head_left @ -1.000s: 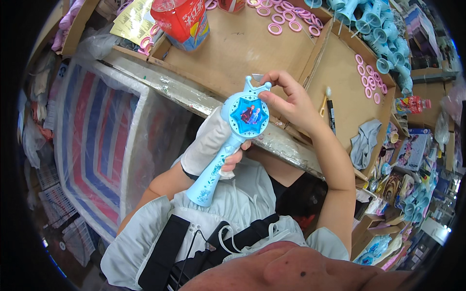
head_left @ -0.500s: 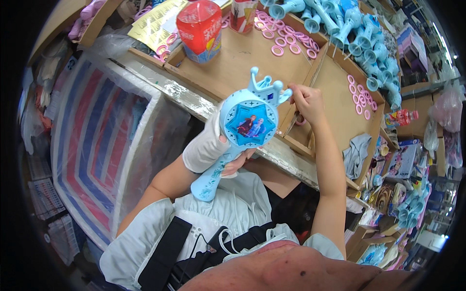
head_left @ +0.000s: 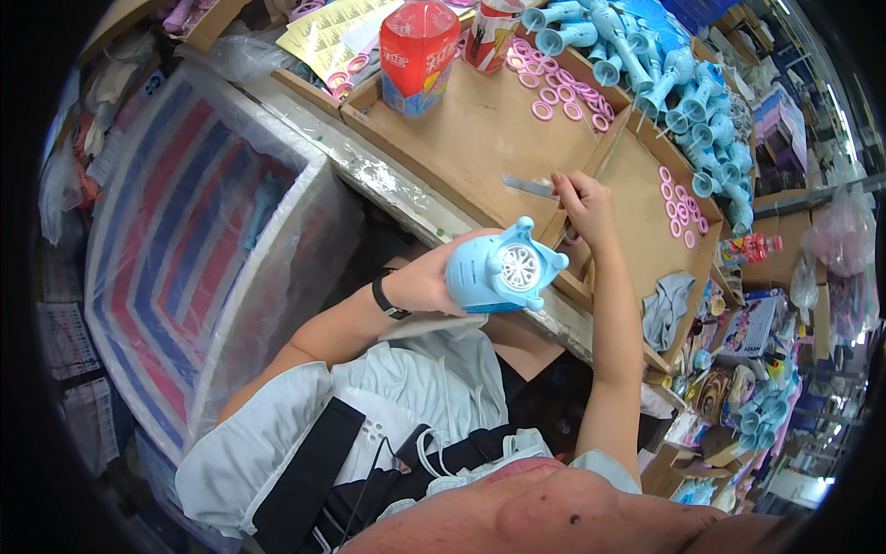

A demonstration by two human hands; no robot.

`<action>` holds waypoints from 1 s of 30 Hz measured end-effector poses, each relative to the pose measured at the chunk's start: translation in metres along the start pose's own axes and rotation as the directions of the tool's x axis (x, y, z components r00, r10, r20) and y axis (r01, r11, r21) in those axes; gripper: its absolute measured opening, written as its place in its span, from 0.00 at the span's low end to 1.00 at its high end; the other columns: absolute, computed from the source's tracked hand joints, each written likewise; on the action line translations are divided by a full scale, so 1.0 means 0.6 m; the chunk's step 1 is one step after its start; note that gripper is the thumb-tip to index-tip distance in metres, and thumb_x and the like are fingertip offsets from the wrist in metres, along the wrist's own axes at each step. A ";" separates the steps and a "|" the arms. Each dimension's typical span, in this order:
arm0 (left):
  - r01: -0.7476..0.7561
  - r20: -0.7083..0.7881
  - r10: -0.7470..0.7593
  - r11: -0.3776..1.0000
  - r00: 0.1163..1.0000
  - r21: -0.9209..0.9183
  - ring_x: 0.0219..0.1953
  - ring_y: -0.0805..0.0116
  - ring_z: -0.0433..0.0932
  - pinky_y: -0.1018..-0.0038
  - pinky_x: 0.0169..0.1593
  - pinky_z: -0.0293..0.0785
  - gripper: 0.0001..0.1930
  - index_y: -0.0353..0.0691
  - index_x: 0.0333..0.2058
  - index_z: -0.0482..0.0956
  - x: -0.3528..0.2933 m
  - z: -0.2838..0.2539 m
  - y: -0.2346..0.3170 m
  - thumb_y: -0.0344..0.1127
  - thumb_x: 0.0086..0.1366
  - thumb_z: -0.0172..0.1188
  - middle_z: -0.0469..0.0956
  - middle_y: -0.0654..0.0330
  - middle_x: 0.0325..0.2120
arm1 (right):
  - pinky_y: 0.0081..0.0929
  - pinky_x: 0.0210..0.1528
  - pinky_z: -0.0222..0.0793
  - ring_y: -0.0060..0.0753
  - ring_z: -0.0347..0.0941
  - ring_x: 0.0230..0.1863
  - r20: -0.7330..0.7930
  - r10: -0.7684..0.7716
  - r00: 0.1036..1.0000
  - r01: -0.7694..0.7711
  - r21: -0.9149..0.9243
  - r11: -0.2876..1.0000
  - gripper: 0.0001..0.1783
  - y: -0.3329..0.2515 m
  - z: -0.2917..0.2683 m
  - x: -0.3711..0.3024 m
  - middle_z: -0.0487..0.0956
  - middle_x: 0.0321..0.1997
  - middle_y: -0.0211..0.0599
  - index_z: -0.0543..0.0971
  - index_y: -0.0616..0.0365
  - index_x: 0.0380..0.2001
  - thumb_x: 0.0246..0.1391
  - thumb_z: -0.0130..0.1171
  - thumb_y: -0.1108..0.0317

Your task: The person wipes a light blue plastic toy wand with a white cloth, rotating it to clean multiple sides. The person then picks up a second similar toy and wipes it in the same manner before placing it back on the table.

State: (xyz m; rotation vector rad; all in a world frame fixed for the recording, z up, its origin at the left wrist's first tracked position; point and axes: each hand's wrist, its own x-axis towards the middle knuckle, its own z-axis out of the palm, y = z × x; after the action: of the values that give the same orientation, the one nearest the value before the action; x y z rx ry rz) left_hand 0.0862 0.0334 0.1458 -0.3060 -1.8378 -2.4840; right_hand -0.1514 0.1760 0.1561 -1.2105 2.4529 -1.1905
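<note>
My left hand (head_left: 427, 280) is closed around a light blue toy wand (head_left: 472, 275) with a crown on its head. The wand is tipped so that the crown and a white round grille (head_left: 519, 267) face up. Its handle is hidden from view. To the right and a little beyond, my right hand (head_left: 588, 207) pinches a thin, flat metal blade (head_left: 528, 185) that points left over the cardboard tray. The blade is apart from the wand.
Loose pink rings (head_left: 554, 85) lie in the cardboard tray (head_left: 443, 152), more in its right section. A red container (head_left: 417, 57) stands at the tray's left. Blue wand parts (head_left: 688, 92) are heaped behind. At left stands a plastic-lined striped bin (head_left: 152, 268).
The wand's picture face has turned away, and its crown end now faces up. My right hand has come away from the crown, and the blade in it now shows clearly.
</note>
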 end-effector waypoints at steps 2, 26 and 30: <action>-0.014 -0.014 0.015 0.998 1.000 0.056 0.62 0.65 0.62 0.65 0.65 0.58 0.51 0.40 0.65 0.52 0.001 0.002 0.000 0.29 0.44 0.75 0.62 0.58 0.60 | 0.29 0.21 0.63 0.32 0.70 0.16 -0.009 0.008 1.000 -0.009 -0.010 1.000 0.17 0.001 -0.001 -0.001 0.73 0.13 0.38 0.79 0.60 0.20 0.56 0.58 0.59; -0.099 -0.108 0.102 0.995 0.989 0.035 0.58 0.69 0.67 0.69 0.61 0.63 0.51 0.37 0.64 0.54 0.001 0.012 0.045 0.29 0.43 0.77 0.66 0.58 0.57 | 0.38 0.24 0.62 0.47 0.67 0.19 -0.012 -0.031 0.999 0.030 -0.068 0.997 0.19 -0.008 0.004 -0.005 0.70 0.16 0.48 0.74 0.64 0.19 0.56 0.58 0.59; -0.103 -0.120 0.102 0.995 0.987 -0.004 0.59 0.69 0.66 0.68 0.62 0.62 0.46 0.38 0.62 0.57 -0.006 0.009 0.036 0.28 0.46 0.74 0.66 0.58 0.56 | 0.38 0.26 0.63 0.47 0.68 0.21 0.018 -0.007 1.000 0.009 -0.079 0.997 0.18 -0.003 0.003 -0.008 0.72 0.19 0.48 0.75 0.63 0.21 0.56 0.58 0.59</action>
State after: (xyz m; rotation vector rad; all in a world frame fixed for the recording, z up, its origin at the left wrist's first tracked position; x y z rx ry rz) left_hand 0.0933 0.0315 0.1669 -0.2394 -1.7197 -2.3880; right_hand -0.1462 0.1774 0.1554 -1.2469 2.5063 -1.0890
